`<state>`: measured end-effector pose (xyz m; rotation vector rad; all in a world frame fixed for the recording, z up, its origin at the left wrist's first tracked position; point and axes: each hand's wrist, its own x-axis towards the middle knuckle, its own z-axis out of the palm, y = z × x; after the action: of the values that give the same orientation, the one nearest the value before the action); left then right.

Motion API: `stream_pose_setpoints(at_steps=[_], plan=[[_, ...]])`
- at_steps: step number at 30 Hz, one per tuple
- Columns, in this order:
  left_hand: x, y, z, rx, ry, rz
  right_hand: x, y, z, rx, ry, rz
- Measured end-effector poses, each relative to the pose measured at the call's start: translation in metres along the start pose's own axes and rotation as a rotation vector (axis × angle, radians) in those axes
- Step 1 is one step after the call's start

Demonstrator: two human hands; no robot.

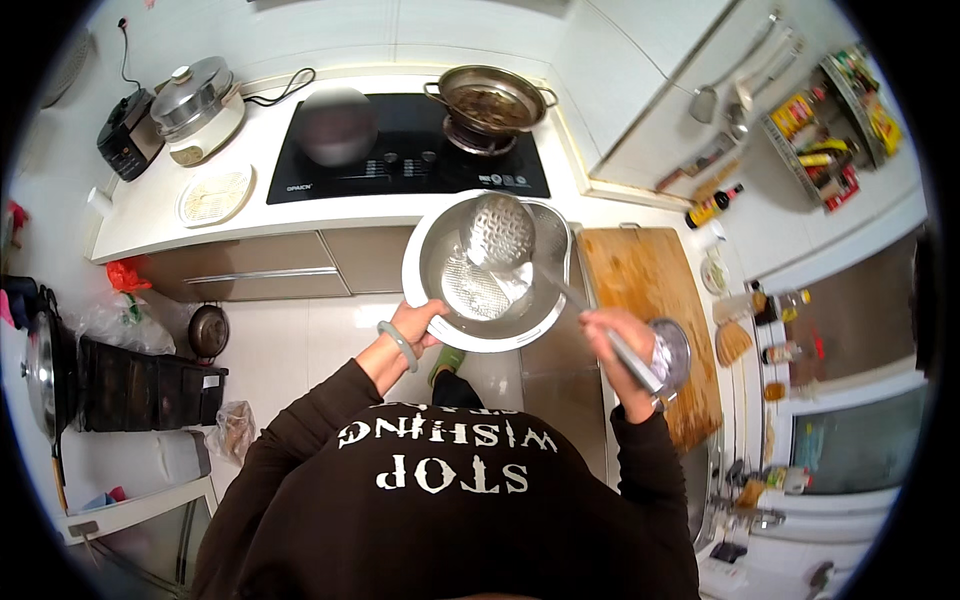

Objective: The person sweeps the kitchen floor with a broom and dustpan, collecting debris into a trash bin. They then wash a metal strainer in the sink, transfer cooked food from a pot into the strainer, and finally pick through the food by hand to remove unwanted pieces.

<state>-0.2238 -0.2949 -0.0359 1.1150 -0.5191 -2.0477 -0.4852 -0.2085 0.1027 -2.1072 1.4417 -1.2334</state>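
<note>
My left hand (416, 326) grips the near-left edge of a metal basin (442, 319) with a wide pale rim, held above the floor in front of the counter. Perforated metal shows on its inner side, and shiny highlights cover the bottom, so I cannot tell whether liquid is in it. In my right hand (619, 349) is the long handle of a metal ladle or skimmer (499, 232). Its dimpled round head hangs over the basin, and whether it touches the inside is unclear. Just behind that hand, a small metal bowl (677, 352) sits on the wooden cutting board (637, 262).
A two-handled pan (491, 101) with brown contents stands on the right burner of a black cooktop (420, 180). A blurred round object (337, 127) covers the left burner. Leftward are an electric steamer pot (195, 112) and a white plastic strainer tray (216, 195). A sauce bottle (712, 206) stands right.
</note>
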Motion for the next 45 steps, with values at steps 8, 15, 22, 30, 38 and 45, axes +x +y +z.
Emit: stream_pose_setpoints(at_steps=[8,15,22,30,38,45], plan=[[0.053,0.099,-0.015,-0.021,0.315,0.163,0.195,0.131,0.028,0.594,0.354,0.302],[0.087,0.137,-0.046,-0.103,0.398,0.128,0.333,0.262,0.049,-0.063,0.215,-0.087],[0.114,0.188,-0.052,-0.12,0.497,0.178,0.376,0.327,0.067,-0.343,0.042,-0.281],[0.133,0.22,-0.084,-0.111,0.412,0.168,0.374,0.326,0.097,0.251,0.24,0.299],[0.14,0.246,-0.075,-0.08,0.441,0.174,0.372,0.33,0.129,0.614,0.202,0.645],[0.141,0.251,-0.071,-0.091,0.383,0.177,0.368,0.329,0.132,0.753,0.215,0.712]])
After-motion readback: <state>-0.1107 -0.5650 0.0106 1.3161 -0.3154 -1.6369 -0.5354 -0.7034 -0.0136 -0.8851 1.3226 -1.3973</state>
